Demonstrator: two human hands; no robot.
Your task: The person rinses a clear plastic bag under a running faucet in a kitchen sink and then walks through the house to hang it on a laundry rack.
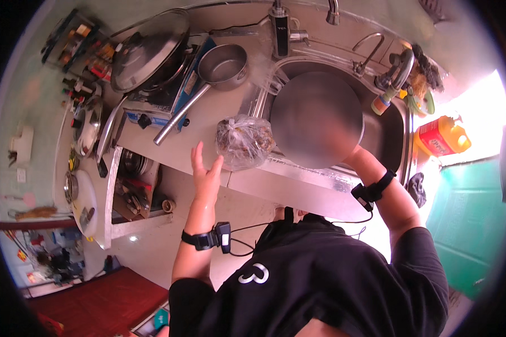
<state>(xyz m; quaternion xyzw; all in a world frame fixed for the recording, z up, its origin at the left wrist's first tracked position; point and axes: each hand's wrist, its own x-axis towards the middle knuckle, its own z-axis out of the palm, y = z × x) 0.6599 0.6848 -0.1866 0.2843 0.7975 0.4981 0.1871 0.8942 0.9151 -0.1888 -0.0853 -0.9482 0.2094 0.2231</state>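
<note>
My left hand (206,175) is raised just in front of the counter's edge, fingers apart, with nothing in it. Just beyond it, to the right, a knotted clear plastic bag (243,141) with brownish contents sits on the counter beside the sink. My right hand (340,141) reaches over the steel sink (390,145); a round blurred patch covers most of it and the middle of the sink, so its fingers and anything in them cannot be made out. A grey saucepan (222,67) with a long metal handle stands behind the bag.
A large lidded wok (149,54) stands on a gas stove (152,118) at the left. Taps (398,78) rise behind the sink. A yellow jug with a red label (440,137) stands right of it. Below the counter at the left, an open compartment (137,185) holds pans.
</note>
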